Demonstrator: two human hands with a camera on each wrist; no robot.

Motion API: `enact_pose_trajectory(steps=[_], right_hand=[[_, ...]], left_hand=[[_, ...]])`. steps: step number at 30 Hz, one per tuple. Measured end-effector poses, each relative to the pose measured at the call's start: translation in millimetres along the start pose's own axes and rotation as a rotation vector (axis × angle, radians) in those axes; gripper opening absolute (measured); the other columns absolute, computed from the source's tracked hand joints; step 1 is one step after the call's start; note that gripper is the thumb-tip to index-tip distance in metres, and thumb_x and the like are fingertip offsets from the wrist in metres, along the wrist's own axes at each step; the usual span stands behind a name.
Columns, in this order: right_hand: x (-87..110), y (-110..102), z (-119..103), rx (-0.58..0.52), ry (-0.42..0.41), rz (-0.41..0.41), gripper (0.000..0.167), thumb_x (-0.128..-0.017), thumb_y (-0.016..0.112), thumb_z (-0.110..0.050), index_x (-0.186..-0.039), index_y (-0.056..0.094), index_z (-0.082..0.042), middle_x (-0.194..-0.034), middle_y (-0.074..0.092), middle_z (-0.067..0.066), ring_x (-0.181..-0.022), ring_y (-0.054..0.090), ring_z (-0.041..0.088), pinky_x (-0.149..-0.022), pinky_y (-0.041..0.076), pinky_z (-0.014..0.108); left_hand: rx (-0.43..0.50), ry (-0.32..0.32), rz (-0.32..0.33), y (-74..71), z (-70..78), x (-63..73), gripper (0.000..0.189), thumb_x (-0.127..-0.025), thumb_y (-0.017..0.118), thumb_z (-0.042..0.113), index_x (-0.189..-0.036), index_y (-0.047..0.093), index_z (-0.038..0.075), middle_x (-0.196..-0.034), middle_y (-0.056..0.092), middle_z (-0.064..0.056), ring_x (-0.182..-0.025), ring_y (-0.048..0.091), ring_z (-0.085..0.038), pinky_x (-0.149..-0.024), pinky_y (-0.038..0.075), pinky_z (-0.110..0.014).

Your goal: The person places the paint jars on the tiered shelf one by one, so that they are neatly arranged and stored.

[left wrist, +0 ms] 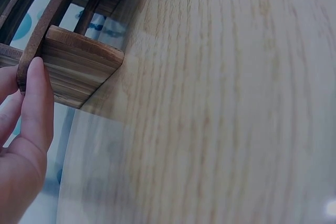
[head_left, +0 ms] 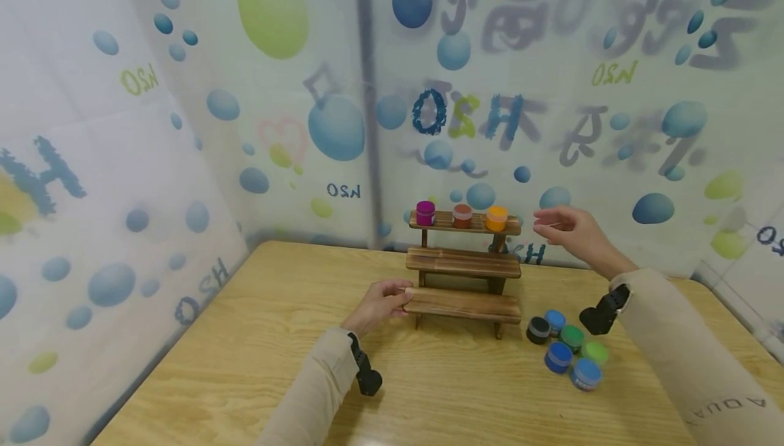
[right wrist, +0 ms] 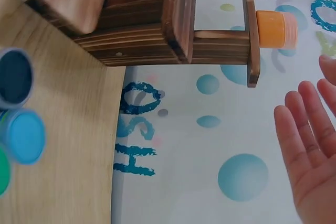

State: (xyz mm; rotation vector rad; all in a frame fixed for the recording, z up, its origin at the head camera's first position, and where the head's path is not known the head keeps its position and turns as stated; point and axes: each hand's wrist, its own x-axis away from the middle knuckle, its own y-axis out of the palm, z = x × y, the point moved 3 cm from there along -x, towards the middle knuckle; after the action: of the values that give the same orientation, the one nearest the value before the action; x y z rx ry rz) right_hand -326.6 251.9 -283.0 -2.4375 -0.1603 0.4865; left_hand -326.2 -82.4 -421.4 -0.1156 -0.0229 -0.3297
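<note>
A three-tier wooden stand (head_left: 463,262) stands on the table. Along its top tier sit a magenta paint jar (head_left: 425,214), a reddish-brown paint jar (head_left: 462,216) and an orange paint jar (head_left: 496,218). My left hand (head_left: 378,304) pinches the left end of the lowest tier, thumb and fingers on either side of the board (left wrist: 50,30) in the left wrist view. To the right of the top tier, my right hand (head_left: 569,231) is raised in the air with nothing in it. Its fingers (right wrist: 307,135) are extended, apart from the orange jar.
Several paint jars stand grouped right of the stand: black (head_left: 538,330), dark green (head_left: 572,338), light green (head_left: 595,353) and blue ones (head_left: 559,357). The wooden table (head_left: 275,344) ends at patterned curtains (head_left: 294,126) behind and at the left.
</note>
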Motion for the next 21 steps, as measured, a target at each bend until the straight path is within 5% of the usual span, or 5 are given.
enact_pose_trajectory(steps=[21], right_hand=[[87.0,-0.7,57.0,-0.007,0.135,-0.089,0.044,-0.091,0.052,-0.026,-0.121,0.047,0.005,-0.112,0.054,0.023,-0.083,0.055,-0.004,-0.069,0.052,0.024]], left_hand=[[-0.007,0.002,0.010,-0.1,-1.7,-0.7,0.032,-0.088,0.056,0.011,-0.117,0.053,-0.001,-0.093,0.053,-0.009,-0.072,0.055,-0.013,-0.068,0.053,-0.031]])
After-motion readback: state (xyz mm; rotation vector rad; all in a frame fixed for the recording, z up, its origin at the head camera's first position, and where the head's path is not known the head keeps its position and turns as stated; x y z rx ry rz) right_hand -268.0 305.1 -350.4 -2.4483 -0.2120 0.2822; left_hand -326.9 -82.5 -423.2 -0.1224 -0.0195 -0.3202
